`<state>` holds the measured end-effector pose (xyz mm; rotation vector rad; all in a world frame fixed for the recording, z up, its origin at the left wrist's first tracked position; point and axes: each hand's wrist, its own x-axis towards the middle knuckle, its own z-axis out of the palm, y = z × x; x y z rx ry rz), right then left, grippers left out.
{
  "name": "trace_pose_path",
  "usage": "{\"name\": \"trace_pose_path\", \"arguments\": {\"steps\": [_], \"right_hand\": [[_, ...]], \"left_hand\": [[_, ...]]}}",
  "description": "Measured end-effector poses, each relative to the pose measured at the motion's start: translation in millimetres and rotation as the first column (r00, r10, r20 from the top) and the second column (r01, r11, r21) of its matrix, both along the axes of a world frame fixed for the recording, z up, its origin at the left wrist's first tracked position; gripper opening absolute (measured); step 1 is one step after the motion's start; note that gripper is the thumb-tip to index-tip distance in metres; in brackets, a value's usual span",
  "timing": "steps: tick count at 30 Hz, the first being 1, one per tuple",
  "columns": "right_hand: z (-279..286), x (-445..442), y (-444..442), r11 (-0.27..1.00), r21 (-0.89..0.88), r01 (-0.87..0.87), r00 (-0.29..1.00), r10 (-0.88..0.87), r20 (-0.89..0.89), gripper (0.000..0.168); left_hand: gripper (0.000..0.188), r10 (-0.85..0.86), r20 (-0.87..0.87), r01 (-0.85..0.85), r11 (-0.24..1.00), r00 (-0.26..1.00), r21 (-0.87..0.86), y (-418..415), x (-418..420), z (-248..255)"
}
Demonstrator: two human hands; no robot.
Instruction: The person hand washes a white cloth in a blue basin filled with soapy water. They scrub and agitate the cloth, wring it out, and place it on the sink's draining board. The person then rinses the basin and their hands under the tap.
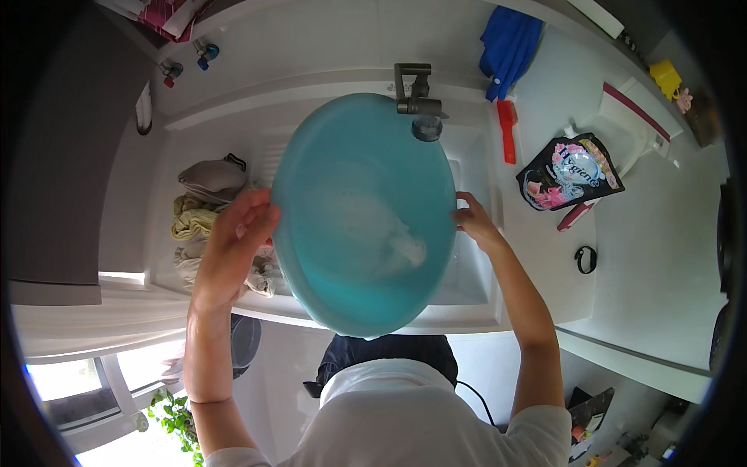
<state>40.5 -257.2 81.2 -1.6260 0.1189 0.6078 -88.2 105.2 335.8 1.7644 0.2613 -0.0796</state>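
A teal plastic basin (362, 152) holds soapy water with whitish suds towards its right side. It is above a white laundry sink (473, 280), partly under the dark metal faucet (417, 105). My left hand (236, 239) grips the basin's left rim, thumb and fingers at the edge. On the opposite rim, my right hand (475, 220) has hold of the basin, its fingertips partly hidden. Left of the basin, behind my left hand, crumpled beige and yellowish clothes (195, 225) lie on the sink's ribbed side.
Right of the sink, the counter (548, 262) carries a red brush (506, 131), a black detergent pouch (572, 172), a dustpan (621, 125) and a black wristband (585, 260). A blue cloth (510, 49) hangs at the back. Two valves (207, 55) are on the back wall, left.
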Motion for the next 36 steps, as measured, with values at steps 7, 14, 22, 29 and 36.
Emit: {"name": "trace_pose_path", "arguments": {"steps": [7, 14, 22, 29, 36], "right_hand": [[32, 10, -40, 0.983, -0.177, -0.036, 0.98, 0.07, 0.186, 0.041], [155, -13, -82, 0.985, -0.168, 0.038, 0.952, 0.015, 0.306, 0.043], [202, -52, -66, 0.924, 0.056, 0.379, 0.902, -0.383, 0.198, 0.041], [186, -119, -19, 0.734, 0.304, 0.608, 0.711, -0.673, 0.202, 0.031], [182, -160, 62, 0.588, 0.466, 0.661, 0.527, -0.806, 0.269, 0.022]], "left_hand": [[0.032, 0.061, -0.132, -0.062, 0.998, 0.989, -0.006, 30, -11, -53], [0.028, -0.039, -0.318, 0.004, 0.994, 0.947, -0.11, 18, 26, -160], [0.036, -0.103, -0.335, 0.083, 0.994, 0.937, -0.073, -43, 100, -215], [0.042, 0.265, -0.189, -0.304, 0.925, 0.946, -0.227, -42, 42, -207], [0.045, -0.157, -0.537, -0.268, 0.73, 0.829, -0.629, -68, -101, -171]]}}
